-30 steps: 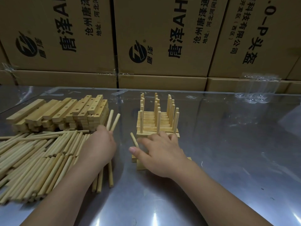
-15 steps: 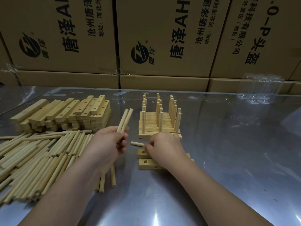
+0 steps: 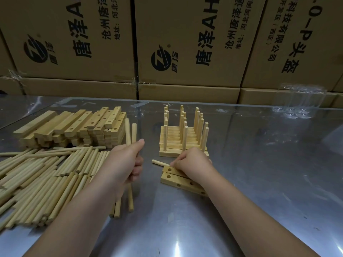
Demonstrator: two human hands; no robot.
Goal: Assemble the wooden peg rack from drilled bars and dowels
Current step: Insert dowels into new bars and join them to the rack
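Left hand (image 3: 126, 162): fingers curled round two dowels (image 3: 127, 132), held roughly upright, tops sticking out above the fist, bottoms below it over the table (image 3: 259, 164). Right hand (image 3: 193, 164): fingertips pinch one end of a single dowel (image 3: 160, 162). It lies nearly flat, free end pointing left. I see that hand sitting over two drilled bars (image 3: 176, 179) lying side by side on the table, holes facing up. Can't tell if the dowel tip is in a hole. Finished racks (image 3: 182, 140) stacked just behind the right hand, pegs up. Loose dowel pile (image 3: 46, 182) at left, drilled bar stack (image 3: 74, 127) behind it. Cardboard boxes (image 3: 185, 43) along the back edge.
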